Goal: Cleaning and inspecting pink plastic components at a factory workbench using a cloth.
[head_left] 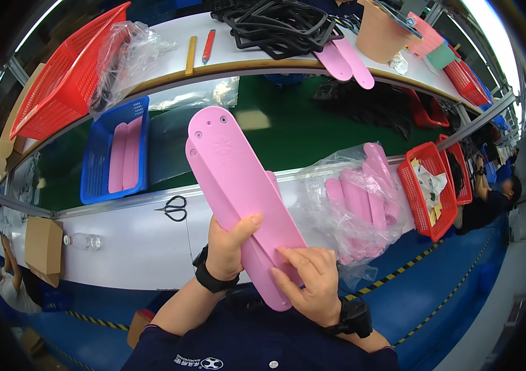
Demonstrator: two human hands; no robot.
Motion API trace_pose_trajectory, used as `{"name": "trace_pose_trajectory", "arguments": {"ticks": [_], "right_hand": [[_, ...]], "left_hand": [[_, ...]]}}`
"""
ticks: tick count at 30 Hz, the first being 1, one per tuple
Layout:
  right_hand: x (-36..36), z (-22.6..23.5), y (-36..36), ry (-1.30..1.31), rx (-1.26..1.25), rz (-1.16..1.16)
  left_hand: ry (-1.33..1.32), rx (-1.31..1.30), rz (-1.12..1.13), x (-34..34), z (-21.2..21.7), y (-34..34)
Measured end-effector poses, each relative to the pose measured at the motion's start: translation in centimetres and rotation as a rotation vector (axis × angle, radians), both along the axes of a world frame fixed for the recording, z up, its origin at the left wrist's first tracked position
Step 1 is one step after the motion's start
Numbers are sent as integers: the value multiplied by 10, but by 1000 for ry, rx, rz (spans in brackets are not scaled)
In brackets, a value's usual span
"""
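Observation:
Over the table's front edge I hold a small bundle of long pink plastic panels (pixel 232 164) with rounded ends and small holes near the far end. My left hand (pixel 229 244) is closed round the bundle's left side, its thumb lying across the top. Lower down, my right hand (pixel 309 281) is closed on the near right part, with thumb and fingertips pressed on the panels. To the right, more pink panels (pixel 362 201) lie in an opened clear plastic bag (pixel 312 204). Two similar panels (pixel 125 154) rest in a blue basket (pixel 89 179) at the left.
Black scissors (pixel 175 208) and a clear bottle (pixel 83 241) lie on the white table, beside a cardboard box (pixel 43 250). A red basket (pixel 423 185) stands right. Black frames (pixel 275 28), a ruler (pixel 191 55) and a red cutter (pixel 209 46) occupy the shelf. Other people are at both sides.

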State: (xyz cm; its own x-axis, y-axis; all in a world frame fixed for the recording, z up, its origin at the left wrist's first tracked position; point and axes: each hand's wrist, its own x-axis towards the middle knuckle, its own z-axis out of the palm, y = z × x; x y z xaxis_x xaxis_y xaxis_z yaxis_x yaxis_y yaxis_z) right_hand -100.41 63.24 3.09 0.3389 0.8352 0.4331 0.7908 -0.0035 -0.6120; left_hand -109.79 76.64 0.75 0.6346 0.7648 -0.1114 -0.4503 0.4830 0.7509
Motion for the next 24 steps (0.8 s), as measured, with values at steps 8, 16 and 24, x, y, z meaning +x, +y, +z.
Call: {"name": "trace_pose_trajectory", "arguments": {"ticks": [8, 16, 24], "right_hand": [[21, 10, -22, 403, -78, 87], [0, 2, 2, 198, 3, 58], [0, 0, 5, 131, 37, 68]], "left_hand": [[11, -14, 32, -5, -4, 8], [4, -4, 41, -2, 2, 1], [12, 6, 53, -4, 6, -1]]}}
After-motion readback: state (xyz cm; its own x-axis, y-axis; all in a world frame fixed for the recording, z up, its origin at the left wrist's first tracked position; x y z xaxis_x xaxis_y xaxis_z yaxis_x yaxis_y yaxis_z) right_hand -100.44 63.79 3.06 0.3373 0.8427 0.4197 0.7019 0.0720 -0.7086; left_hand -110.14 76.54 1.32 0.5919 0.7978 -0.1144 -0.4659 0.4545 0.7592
